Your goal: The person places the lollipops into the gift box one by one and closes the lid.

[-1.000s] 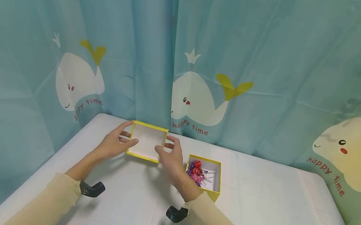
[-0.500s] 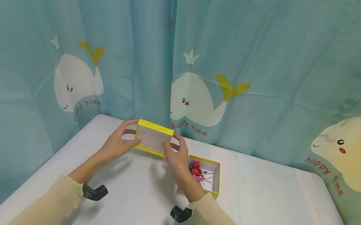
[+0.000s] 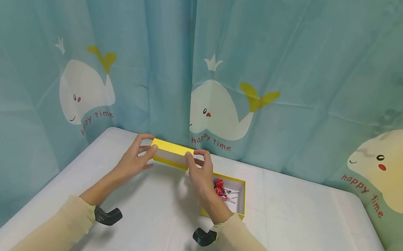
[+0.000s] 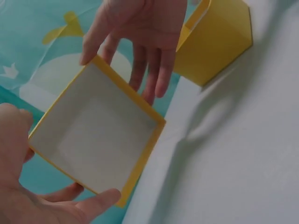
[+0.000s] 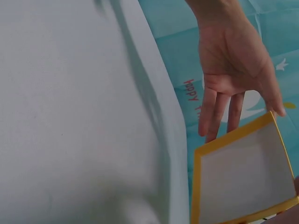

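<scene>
A shallow yellow box lid (image 3: 173, 146) with a white inside is raised above the back of the table, tilted so its yellow side faces up. My left hand (image 3: 129, 166) grips its left end between thumb and fingers. At the opposite end, my right hand (image 3: 201, 179) holds it the same way. The left wrist view shows the white inside of the lid (image 4: 96, 133), with fingers at its edges. Just right of my right hand, a deeper yellow box (image 3: 245, 197) stands uncovered, partly hidden by that hand. Red and pink lollipops (image 3: 220, 188) with white sticks lie in it.
A white cloth covers the table (image 3: 299, 235). Behind it and along the sides hangs a blue-green curtain (image 3: 306, 72) printed with white whales, close to the table's back edge. A black device (image 3: 108, 215) sits on my left wrist, another (image 3: 204, 237) on my right.
The lid has tipped, its white inside turning mostly out of the head view and its yellow side coming up. Both hands have shifted slightly right with it, hiding more of the box.
</scene>
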The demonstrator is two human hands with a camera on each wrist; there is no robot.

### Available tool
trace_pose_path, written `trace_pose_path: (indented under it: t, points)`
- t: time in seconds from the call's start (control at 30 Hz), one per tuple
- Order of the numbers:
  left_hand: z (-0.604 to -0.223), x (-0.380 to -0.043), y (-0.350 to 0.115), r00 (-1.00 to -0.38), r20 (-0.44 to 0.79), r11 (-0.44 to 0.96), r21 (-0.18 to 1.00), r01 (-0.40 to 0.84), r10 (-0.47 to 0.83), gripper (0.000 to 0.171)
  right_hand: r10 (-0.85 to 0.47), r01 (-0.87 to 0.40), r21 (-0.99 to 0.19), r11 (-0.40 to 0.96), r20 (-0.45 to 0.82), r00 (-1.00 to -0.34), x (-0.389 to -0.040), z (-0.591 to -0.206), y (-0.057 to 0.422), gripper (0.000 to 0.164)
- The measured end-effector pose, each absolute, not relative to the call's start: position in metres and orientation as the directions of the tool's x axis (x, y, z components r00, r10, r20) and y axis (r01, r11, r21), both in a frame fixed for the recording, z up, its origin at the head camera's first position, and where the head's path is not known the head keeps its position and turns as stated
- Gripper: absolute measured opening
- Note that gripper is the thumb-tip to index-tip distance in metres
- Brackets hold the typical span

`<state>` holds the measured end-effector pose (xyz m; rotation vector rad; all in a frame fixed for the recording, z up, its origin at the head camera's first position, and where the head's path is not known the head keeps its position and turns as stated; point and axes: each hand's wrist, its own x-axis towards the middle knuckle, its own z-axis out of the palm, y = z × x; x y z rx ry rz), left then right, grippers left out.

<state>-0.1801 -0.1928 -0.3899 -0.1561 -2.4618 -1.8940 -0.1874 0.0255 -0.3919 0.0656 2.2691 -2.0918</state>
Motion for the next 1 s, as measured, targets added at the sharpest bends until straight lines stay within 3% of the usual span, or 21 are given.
trace_pose_path:
  t: [0.23, 0.5, 1.0]
  points:
    - [-0.392, -0.179, -0.191, -0.997, 0.071, 0.184, 0.981, 0.068, -0.007, 0.052, -0.034, -0.002, -0.991, 0.136, -0.003, -0.999, -0.187, -0.392, 0.030, 0.041]
    - [-0.394, -0.179, -0.191, -0.998, 0.044, 0.105, 0.993, 0.048, 0.048, 0.055, -0.065, -0.002, -0.989, 0.150, -0.008, -0.998, -0.187, -0.389, 0.039, 0.044]
    - [-0.396, -0.179, -0.185, -0.996, 0.053, 0.165, 0.984, 0.063, 0.066, 0.052, -0.183, 0.006, -0.993, 0.120, -0.028, -0.983, -0.189, -0.389, 0.065, 0.043]
